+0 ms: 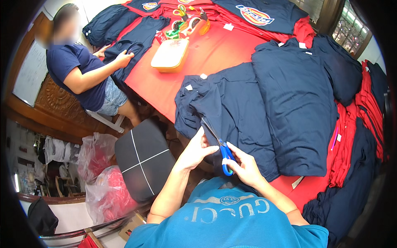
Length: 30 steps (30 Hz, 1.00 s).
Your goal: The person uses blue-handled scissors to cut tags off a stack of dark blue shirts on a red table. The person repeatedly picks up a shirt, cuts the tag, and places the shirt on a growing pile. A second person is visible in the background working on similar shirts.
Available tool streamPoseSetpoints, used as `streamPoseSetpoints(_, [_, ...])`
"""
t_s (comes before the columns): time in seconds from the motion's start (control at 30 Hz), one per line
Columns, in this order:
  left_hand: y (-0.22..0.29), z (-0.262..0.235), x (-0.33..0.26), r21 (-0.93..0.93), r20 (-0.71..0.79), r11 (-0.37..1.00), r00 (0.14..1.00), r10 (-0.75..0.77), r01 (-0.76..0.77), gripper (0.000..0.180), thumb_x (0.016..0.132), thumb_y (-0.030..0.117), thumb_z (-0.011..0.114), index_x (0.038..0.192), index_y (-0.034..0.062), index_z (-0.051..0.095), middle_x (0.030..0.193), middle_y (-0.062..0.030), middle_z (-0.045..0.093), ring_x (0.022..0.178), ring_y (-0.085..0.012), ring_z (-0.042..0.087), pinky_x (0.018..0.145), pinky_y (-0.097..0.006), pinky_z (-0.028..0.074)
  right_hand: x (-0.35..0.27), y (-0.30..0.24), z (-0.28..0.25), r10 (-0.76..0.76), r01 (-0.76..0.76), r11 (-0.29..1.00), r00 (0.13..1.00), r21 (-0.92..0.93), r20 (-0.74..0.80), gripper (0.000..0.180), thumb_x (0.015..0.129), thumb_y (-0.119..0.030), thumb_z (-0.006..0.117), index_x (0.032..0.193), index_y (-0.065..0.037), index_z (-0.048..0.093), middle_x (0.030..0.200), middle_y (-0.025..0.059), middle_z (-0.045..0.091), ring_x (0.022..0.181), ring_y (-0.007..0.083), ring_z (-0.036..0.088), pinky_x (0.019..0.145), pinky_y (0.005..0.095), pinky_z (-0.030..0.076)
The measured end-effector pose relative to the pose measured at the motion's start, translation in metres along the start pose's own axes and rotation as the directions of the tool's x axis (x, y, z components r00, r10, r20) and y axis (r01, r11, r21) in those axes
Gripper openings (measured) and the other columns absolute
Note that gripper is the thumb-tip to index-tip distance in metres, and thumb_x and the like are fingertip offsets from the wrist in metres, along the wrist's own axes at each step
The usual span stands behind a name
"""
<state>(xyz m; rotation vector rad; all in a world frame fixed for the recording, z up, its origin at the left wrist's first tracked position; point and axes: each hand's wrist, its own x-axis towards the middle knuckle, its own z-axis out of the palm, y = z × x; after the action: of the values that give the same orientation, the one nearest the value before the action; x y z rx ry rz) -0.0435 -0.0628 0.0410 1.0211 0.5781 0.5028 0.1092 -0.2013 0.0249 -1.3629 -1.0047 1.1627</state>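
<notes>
My right hand (245, 166) is closed round the blue handles of a pair of scissors (226, 157). Their narrow metal blades point up and to the left, over a dark navy shirt (240, 111) spread at the near edge of the table. My left hand (195, 151) is beside the blades, its fingers pinching the hanging edge of that shirt; the exact grip is partly hidden. Small white labels (189, 87) show at the shirt's far end. To the right lies a pile of folded navy shirts (291, 111).
A red-covered table (144, 84) carries a lidded plastic tub (170, 53), a tape dispenser (192, 27) and more navy and red garments. Another person (78, 70) sits at the left, handling navy cloth. A black cushioned seat (142, 161) and red-filled plastic bags (109, 194) stand lower left.
</notes>
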Motion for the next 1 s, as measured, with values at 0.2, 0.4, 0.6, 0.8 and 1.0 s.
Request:
streamPoseSetpoints(0.2, [-0.001, 0.003, 0.003, -0.017, -0.060, 0.999, 0.997, 0.044, -0.045, 0.068, 0.084, -0.003, 0.065, 0.144, 0.0035, 0.035, 0.129, -0.0074, 0.052, 0.117, -0.0172, 0.052, 0.101, -0.031, 0.042, 0.002, -0.005, -0.013, 0.292, -0.292, 0.956, 0.954, 0.000, 0.067, 0.056, 0.091, -0.014, 0.064, 0.141, 0.001, 0.043, 0.111, 0.0138, 0.065, 0.096, 0.0147, 0.062, 0.090, 0.0300, 0.050])
streamPoseSetpoints(0.4, [-0.003, -0.008, 0.014, -0.091, -0.138, 0.981, 0.978, 0.159, -0.173, 0.042, 0.089, -0.005, 0.056, 0.130, -0.0009, 0.052, 0.121, -0.0056, 0.058, 0.112, -0.0125, 0.053, 0.101, -0.028, 0.040, 0.004, 0.007, -0.007, -0.015, 0.015, 1.000, 0.999, 0.015, 0.035, 0.058, 0.090, -0.015, 0.067, 0.141, 0.001, 0.043, 0.115, 0.0120, 0.063, 0.100, 0.0124, 0.058, 0.092, 0.0292, 0.048])
streamPoseSetpoints(0.6, [0.012, 0.004, 0.011, -0.033, -0.093, 0.991, 0.988, 0.126, -0.129, 0.059, 0.084, -0.005, 0.059, 0.140, 0.0002, 0.041, 0.129, -0.0065, 0.053, 0.118, -0.0144, 0.050, 0.103, -0.029, 0.039, 0.018, 0.000, -0.010, -0.010, 0.010, 1.000, 1.000, -0.023, 0.027, 0.054, 0.091, -0.014, 0.063, 0.140, 0.000, 0.045, 0.101, 0.0082, 0.065, 0.083, 0.0097, 0.059, 0.074, 0.0256, 0.052])
streamPoseSetpoints(0.8, [0.002, -0.018, 0.024, -0.107, -0.211, 0.978, 0.966, 0.151, -0.177, 0.042, 0.088, -0.002, 0.058, 0.130, -0.0031, 0.051, 0.121, -0.0055, 0.058, 0.110, -0.0127, 0.054, 0.100, -0.028, 0.040, 0.019, -0.001, -0.011, 0.049, -0.049, 0.999, 0.998, -0.004, 0.050, 0.053, 0.092, -0.013, 0.063, 0.141, -0.001, 0.045, 0.101, 0.0082, 0.065, 0.083, 0.0102, 0.059, 0.073, 0.0255, 0.051])
streamPoseSetpoints(1.0, [0.019, -0.004, 0.013, 0.008, -0.160, 0.991, 0.978, 0.134, -0.134, 0.054, 0.086, -0.002, 0.059, 0.138, -0.0036, 0.044, 0.127, -0.0081, 0.056, 0.115, -0.0148, 0.052, 0.102, -0.029, 0.040, 0.032, -0.002, -0.010, -0.047, 0.043, 0.998, 0.996, 0.049, 0.075, 0.056, 0.091, -0.013, 0.065, 0.141, 0.000, 0.044, 0.126, 0.0147, 0.060, 0.111, 0.0149, 0.057, 0.095, 0.0299, 0.046])
